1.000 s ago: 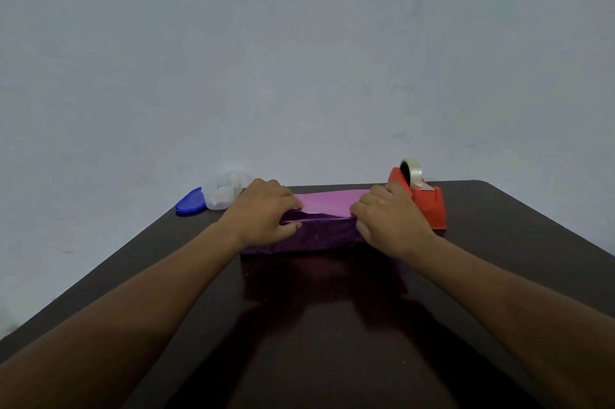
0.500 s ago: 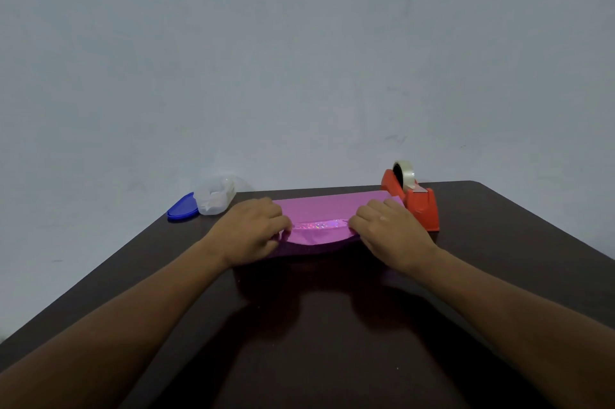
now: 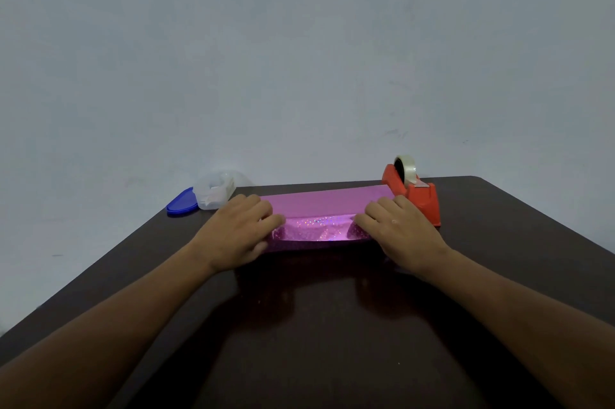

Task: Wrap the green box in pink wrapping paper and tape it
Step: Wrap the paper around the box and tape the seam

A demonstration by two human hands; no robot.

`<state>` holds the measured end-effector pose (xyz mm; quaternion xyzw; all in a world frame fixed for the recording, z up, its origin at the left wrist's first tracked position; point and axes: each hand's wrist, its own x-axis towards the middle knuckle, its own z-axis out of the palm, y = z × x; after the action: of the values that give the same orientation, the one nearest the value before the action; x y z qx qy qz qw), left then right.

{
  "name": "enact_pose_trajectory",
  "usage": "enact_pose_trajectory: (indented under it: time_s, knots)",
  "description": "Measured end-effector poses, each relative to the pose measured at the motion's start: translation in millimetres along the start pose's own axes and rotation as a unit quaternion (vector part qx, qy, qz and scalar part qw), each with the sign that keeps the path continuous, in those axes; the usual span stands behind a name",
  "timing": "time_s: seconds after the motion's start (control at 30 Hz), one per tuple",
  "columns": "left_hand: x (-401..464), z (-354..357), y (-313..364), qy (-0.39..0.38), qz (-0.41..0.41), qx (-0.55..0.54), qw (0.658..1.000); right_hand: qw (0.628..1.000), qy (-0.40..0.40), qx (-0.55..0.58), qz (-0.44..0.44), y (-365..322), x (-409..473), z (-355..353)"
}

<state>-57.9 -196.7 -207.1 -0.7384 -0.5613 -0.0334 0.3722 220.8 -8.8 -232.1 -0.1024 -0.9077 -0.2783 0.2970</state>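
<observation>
**Hands pressed on the pink wrap**

Left hand (image 3: 239,232) is laid flat, fingers nearly straight, on the pink wrapping paper (image 3: 319,209) near the tabletop's (image 3: 515,242) far edge — the green box is hidden. Right hand (image 3: 399,232) is pressed likewise, beside the orange tape dispenser (image 3: 416,199).

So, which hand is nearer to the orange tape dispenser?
Right. The right hand rests on the pink paper just beside the tape dispenser; the left hand is at the opposite end.
</observation>
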Motion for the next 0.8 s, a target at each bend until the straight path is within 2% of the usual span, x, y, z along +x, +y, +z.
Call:
enact_pose_trajectory:
  time_s: [0.23,0.4,0.53,0.8]
  knots:
    - [-8,4,-2,-0.019,-0.052,0.003,0.998,0.999,-0.026,-0.020,0.042,5,-3,-12]
    - [-9,9,-5,-0.046,-0.045,0.037,0.997,0.999,0.025,-0.003,0.038,9,-9,6]
    - [-6,10,-7,-0.033,-0.042,0.056,0.997,0.999,0.044,-0.011,0.029,5,-11,13]
    - [-25,19,-11,-0.019,0.000,0.051,0.998,1.000,0.021,-0.002,-0.002,16,-16,11]
